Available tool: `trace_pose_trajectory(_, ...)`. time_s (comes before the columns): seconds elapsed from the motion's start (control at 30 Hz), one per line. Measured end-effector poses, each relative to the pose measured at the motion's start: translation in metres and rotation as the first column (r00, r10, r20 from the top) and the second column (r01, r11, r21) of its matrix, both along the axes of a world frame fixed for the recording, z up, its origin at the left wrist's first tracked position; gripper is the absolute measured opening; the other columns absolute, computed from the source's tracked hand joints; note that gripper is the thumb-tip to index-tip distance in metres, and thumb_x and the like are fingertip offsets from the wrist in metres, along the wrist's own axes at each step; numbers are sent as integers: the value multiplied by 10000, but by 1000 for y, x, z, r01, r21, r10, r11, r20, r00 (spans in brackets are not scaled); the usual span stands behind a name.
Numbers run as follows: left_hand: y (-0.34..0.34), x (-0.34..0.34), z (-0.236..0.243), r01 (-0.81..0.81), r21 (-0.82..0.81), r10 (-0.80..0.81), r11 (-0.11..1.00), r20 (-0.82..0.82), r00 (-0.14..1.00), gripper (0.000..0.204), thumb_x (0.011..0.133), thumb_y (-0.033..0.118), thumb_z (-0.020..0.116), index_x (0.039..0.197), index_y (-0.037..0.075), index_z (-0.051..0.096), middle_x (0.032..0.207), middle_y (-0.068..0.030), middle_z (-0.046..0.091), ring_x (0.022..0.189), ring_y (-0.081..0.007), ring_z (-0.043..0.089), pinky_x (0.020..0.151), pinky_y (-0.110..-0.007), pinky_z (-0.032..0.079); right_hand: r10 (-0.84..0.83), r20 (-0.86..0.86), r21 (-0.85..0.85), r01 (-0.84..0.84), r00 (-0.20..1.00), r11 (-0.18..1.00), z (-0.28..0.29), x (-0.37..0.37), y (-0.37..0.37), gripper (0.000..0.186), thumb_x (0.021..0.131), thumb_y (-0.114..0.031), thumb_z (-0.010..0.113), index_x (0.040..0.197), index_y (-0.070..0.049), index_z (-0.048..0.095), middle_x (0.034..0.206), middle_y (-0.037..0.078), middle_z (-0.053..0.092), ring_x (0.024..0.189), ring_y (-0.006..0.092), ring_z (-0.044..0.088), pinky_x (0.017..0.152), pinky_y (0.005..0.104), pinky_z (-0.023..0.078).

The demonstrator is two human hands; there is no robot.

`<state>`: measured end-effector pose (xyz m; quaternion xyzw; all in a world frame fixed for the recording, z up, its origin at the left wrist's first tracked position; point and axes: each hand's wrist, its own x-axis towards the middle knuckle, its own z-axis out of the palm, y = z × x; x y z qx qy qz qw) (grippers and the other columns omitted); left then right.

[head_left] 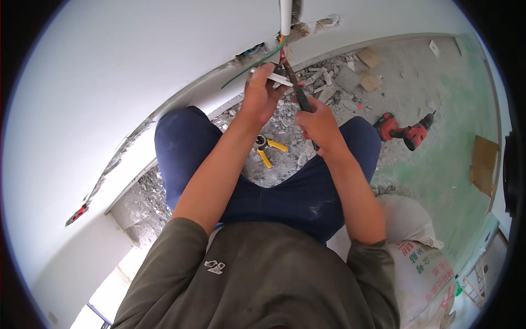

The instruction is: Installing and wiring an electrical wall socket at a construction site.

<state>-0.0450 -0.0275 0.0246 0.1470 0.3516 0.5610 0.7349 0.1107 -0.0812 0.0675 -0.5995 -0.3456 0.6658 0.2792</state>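
Note:
My left hand (pixel 263 92) grips a short white strip (pixel 279 78) just below a hanging white conduit (pixel 285 16), from which green, yellow and red wires (pixel 283 48) come out. A long green wire runs down leftward behind that hand. My right hand (pixel 315 120) is wrapped round the dark handle of a long tool (pixel 301 93), whose rusty metal end lies against the white strip by the wires; its exact kind is unclear. Yellow-handled pliers (pixel 268 147) lie on the rubble between my knees. The wall above has a broken cut-out (pixel 252 50) with wires inside.
A red cordless drill (pixel 413 134) and another red tool (pixel 389 125) lie on the right. Rubble (pixel 329 82) lines the wall base. Cardboard (pixel 483 164) and white sacks (pixel 419 274) are at right, a ladder (pixel 474 288) farther off. A small red tool (pixel 76 214) sits at left.

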Motion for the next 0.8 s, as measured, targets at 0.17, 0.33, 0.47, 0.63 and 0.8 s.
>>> trace_pose_trajectory(0.17,3,-2,7,46,38,-47,998,19,999,210,917,226,580,1062,74,573,1026,-50,594,1007,-193,563,910,-449,510,-69,-2,14,69,998,998,-4,-9,-5,455,736,-92,586,1187,-40,621,643,-45,480,530,52,434,465,232,359)
trace_pose_trajectory(0.33,-3,-2,21,-13,-92,19,996,64,998,259,901,261,605,1066,65,572,1017,-54,602,1021,-209,563,992,-509,463,124,-44,-60,-127,991,990,16,19,17,464,723,-88,595,1181,-19,625,601,-50,472,510,67,435,454,242,349)
trace_pose_trajectory(0.47,0,-6,20,-7,-89,18,996,121,993,312,886,277,601,1095,48,574,1018,-78,603,960,-218,578,1002,-541,463,-59,77,117,50,995,992,-6,-19,-4,373,709,-138,619,1029,52,636,705,84,602,649,177,562,617,335,449)
trace_pose_trajectory(0.63,4,-1,23,-15,-54,23,998,144,989,354,868,252,580,1135,20,561,1017,-103,593,930,-233,582,979,-565,480,-137,105,154,120,985,981,-12,-31,-11,380,701,-143,628,1030,50,634,742,113,619,684,188,585,651,348,469)
trace_pose_trajectory(0.8,5,-2,28,-18,-44,23,999,131,991,316,871,242,580,1093,18,565,1014,-101,596,973,-254,586,1005,-592,454,-217,101,207,193,971,959,-17,-47,-16,334,733,-89,599,1045,18,651,749,26,581,652,91,524,561,268,408)
